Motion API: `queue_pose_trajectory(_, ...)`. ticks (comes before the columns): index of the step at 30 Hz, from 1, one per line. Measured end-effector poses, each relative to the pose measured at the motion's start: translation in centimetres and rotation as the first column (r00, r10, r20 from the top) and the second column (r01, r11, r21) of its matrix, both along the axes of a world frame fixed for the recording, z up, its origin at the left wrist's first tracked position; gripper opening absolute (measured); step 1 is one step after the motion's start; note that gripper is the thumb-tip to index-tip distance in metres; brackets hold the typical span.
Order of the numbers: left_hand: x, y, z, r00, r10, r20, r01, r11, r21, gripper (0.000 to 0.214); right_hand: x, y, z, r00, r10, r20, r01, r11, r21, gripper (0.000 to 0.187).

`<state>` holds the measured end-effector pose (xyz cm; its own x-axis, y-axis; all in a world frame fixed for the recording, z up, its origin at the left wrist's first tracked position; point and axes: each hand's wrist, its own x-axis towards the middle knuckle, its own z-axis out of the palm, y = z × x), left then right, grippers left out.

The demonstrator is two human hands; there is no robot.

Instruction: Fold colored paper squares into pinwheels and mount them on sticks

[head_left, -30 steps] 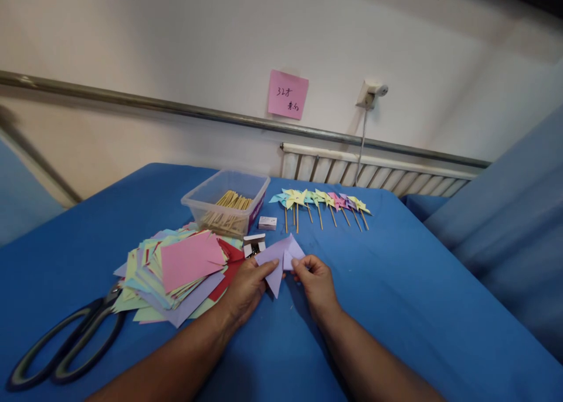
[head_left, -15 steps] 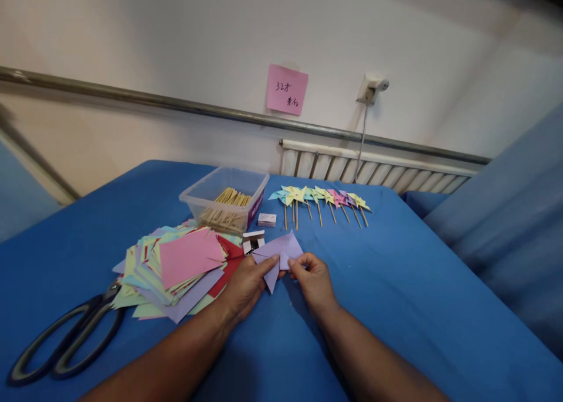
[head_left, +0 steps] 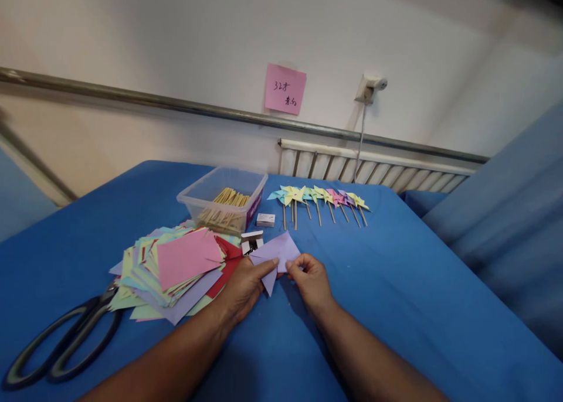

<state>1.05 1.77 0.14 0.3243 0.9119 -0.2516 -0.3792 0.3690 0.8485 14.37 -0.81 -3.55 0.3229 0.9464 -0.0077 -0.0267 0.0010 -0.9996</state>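
Note:
A folded lilac paper piece [head_left: 276, 253] with pointed flaps is held over the blue table [head_left: 396, 296] between both hands. My left hand [head_left: 244, 288] pinches its left side, thumb on top. My right hand [head_left: 311, 279] pinches a flap near its middle with fingertips closed. Just left lies a loose stack of coloured paper squares [head_left: 176, 267], with a pink sheet on top.
Large black scissors [head_left: 61, 343] lie at the near left. A clear plastic box of wooden sticks [head_left: 224, 200] stands behind the stack, with two small white boxes [head_left: 253, 241] beside it. Several finished paper pinwheels [head_left: 319, 200] lie in a row at the back. A blue-covered surface [head_left: 505, 226] rises on the right.
The lilac paper's flaps have been folded closer together, and both hands have shifted slightly left with it.

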Motion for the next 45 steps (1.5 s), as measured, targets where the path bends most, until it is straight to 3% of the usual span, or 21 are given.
queue_pose_trajectory(13, -0.04, 0.14, -0.02, 0.997, 0.047, -0.057, -0.049, 0.998, -0.034, 0.024, -0.11, -0.33, 0.47, 0.994, 0.108, -0.03, -0.108, 0.994, 0.008, 0.022)
queue_pose_trajectory(18, -0.13, 0.12, 0.03, 0.998, 0.031, -0.056, -0.033, 0.999, -0.034, 0.023, -0.2, -0.26, 0.42, 0.996, 0.075, 0.058, -0.078, 0.995, 0.056, 0.026)
queue_pose_trajectory(24, 0.03, 0.09, 0.38, 0.998, 0.058, -0.016, -0.059, 0.995, -0.082, 0.02, -0.11, -0.07, -0.09, 0.997, 0.052, 0.059, -0.054, 0.998, 0.025, 0.024)
queue_pose_trajectory(33, -0.08, 0.21, 0.1, 0.997, 0.071, -0.035, -0.074, 0.993, -0.09, 0.018, 0.13, -0.09, -0.13, 0.991, 0.101, 0.085, -0.104, 0.994, 0.027, 0.021)
queue_pose_trajectory(39, -0.15, 0.16, 0.17, 1.0, 0.009, 0.029, -0.007, 0.997, -0.079, 0.016, 0.11, -0.09, 0.09, 0.998, 0.061, 0.026, -0.061, 0.998, 0.011, 0.023)
queue_pose_trajectory(45, -0.02, -0.18, 0.43, 0.994, -0.078, 0.075, 0.079, 0.997, -0.009, 0.029, 0.18, -0.02, -0.13, 0.997, 0.022, -0.07, -0.023, 1.0, -0.008, 0.025)
